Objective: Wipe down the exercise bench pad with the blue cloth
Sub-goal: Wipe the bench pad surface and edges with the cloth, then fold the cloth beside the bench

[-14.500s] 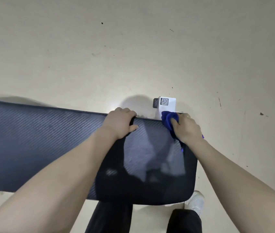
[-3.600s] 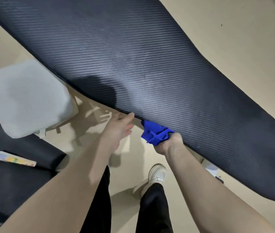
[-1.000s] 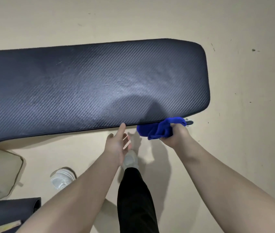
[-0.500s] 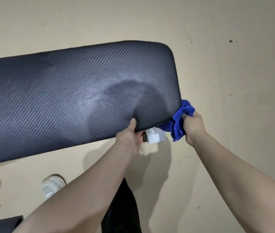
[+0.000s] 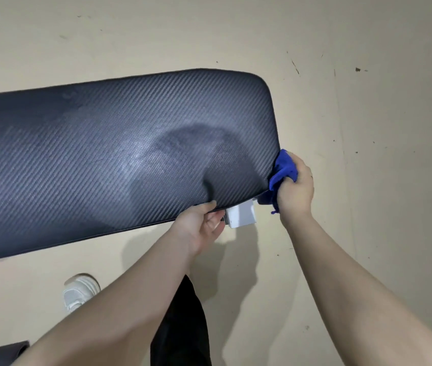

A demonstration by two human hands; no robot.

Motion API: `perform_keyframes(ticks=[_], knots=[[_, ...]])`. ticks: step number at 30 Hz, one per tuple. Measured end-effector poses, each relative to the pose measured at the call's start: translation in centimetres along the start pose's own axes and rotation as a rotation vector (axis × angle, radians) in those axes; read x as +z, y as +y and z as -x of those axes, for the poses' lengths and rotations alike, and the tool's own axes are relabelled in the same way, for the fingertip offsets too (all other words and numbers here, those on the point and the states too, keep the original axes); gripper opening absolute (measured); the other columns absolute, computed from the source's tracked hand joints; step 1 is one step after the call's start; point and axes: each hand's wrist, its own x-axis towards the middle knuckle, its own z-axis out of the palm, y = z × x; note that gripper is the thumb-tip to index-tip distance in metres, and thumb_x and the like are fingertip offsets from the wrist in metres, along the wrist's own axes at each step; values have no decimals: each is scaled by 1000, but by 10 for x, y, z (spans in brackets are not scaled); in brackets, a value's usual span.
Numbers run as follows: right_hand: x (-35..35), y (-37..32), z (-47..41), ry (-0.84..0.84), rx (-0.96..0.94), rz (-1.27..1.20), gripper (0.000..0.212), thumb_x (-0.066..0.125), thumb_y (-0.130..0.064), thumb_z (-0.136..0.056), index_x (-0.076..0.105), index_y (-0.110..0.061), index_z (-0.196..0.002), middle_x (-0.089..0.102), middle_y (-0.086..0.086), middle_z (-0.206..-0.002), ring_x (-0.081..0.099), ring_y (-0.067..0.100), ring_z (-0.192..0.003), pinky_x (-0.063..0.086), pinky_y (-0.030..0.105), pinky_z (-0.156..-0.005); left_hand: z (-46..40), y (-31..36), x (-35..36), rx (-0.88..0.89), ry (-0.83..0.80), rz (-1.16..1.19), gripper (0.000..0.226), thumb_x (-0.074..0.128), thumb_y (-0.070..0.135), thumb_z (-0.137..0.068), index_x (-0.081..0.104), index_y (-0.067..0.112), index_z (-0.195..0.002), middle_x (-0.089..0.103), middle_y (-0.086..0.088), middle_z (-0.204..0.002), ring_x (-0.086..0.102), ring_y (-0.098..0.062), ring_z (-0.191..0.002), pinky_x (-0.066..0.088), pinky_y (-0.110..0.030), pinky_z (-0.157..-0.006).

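Since half a second ago, the right hand [image 5: 296, 184] has slid its bunched bright blue cloth [image 5: 281, 171] a little way up the short end of the long dark carbon-weave-textured bench pad [image 5: 98, 165], away from the near corner, while the left hand [image 5: 201, 225] has stayed at the near long edge.

From the head camera, looking down: the pad runs from the left edge of the picture to its rounded right end and lies slightly tilted, over a beige, scuffed floor [image 5: 367, 114]. A dull pale smear and a darker shadow patch show on the pad's right half. The right hand's fingers are curled tightly round the cloth, pressing it against the pad's end edge near the near corner; a loose tail of cloth hangs below the fist. The left hand's thumb lies on top of the pad's near edge, and its fingers curl under that edge, so it grips the pad. Just beside the left hand's fingers, a small white block-shaped part [image 5: 241, 214] sticks out from under the pad. Lower down are a white sneaker [image 5: 80, 291] and a black trouser leg [image 5: 183, 326].
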Motion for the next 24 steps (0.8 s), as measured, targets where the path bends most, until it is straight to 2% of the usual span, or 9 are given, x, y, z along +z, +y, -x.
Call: perform_keyframes(ticks=[2,5,7,9,12,17,20,22,24], knots=[[17,0,14,67,-241,291,66,35,10,-72,58,-29,-121,50,2,-113,49,30,-98,45,35,-78,11,0,-13,-4,-51,-38,33,26,-8,-92,55,5,-101,63,-10,-106,50,-23,-128,38,-34,-96],[58,-12,48,-33,-421,686,61,44,4,-78,49,-25,-132,50,6,-121,43,32,-102,42,40,-77,20,9,-44,18,1,-73,63,9,-18,-83,35,-1,-138,55,-19,-129,49,-30,-129,39,-38,-93],[91,-25,75,-164,-447,775,58,44,-4,-83,41,-27,-137,45,7,-128,43,31,-105,41,40,-76,24,20,-67,11,37,-153,56,7,-17,-81,42,0,-121,64,-16,-104,64,-26,-108,43,-38,-88],[125,-33,106,-294,-516,848,58,45,-7,-86,36,-28,-139,41,7,-130,42,30,-106,39,38,-68,29,31,-90,20,76,-200,46,9,-17,-75,47,2,-92,64,-8,-67,63,-18,-59,46,-35,-78],[176,-32,161,-414,-579,807,61,48,-3,-85,33,-27,-140,40,6,-127,42,28,-103,34,33,-59,39,38,-134,85,199,-107,37,14,-14,-76,44,6,-68,48,-5,-49,35,-17,-52,43,-30,-63],[252,-23,246,-667,-682,821,63,49,-3,-84,32,-27,-140,36,6,-131,38,28,-109,44,34,-65,57,44,-237,211,287,26,29,29,-9,-80,53,8,-75,52,-16,-79,43,-24,-65,37,-32,-59],[273,-34,284,-990,-387,564,56,38,-1,-85,40,-24,-136,44,7,-128,43,25,-110,43,36,-92,79,55,-286,311,381,83,32,29,-12,-82,51,7,-70,60,-7,-48,47,-23,-54,42,-30,-56],[272,-47,300,-1042,-137,322,42,37,-5,-84,46,-16,-123,55,2,-106,49,19,-94,43,28,-83,100,63,-311,389,402,111,32,30,-9,-84,54,9,-77,62,-1,-49,55,-16,-47,46,-23,-49],[265,-67,309,-977,-203,292,22,41,-11,-85,43,-14,-107,53,-1,-90,51,19,-84,42,28,-69,125,70,-329,492,356,117,32,32,-5,-85,57,13,-96,65,-3,-77,60,-16,-58,48,-21,-52]])
